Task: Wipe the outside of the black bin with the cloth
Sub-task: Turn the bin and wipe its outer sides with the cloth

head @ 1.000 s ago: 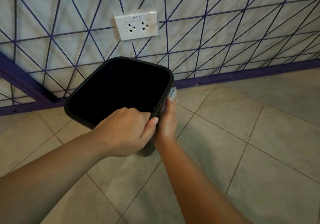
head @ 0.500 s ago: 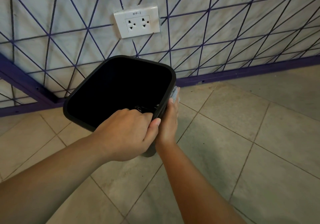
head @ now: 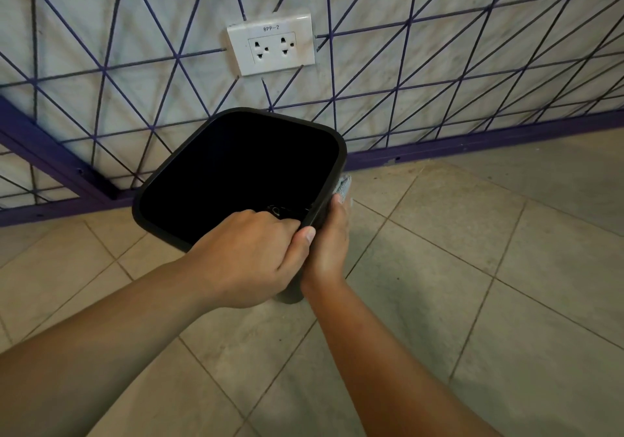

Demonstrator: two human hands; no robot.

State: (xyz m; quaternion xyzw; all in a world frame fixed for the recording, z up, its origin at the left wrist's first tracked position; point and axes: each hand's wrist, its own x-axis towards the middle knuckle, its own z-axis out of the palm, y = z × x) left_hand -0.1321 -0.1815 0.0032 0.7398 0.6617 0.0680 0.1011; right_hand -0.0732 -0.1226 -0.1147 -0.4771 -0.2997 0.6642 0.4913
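The black bin (head: 175, 180) stands on the tiled floor near the wall, its square opening facing up at me. My left hand (head: 250, 254) grips the near rim, fingers curled over the edge and thumb outside. My right hand (head: 329, 244) presses a pale blue-grey cloth (head: 343, 185) against the bin's right outer side; only a corner of the cloth shows above the fingers. The bin's lower part is hidden behind both hands.
A white double wall socket (head: 271, 45) sits above the bin on a marble wall crossed with purple lines. A purple skirting strip (head: 472, 143) runs along the wall's base. Beige floor tiles (head: 472, 284) spread to the right and toward me.
My right hand with the cloth has slid slightly along the bin's right side. My left hand keeps its grip on the rim. The bin has barely shifted.
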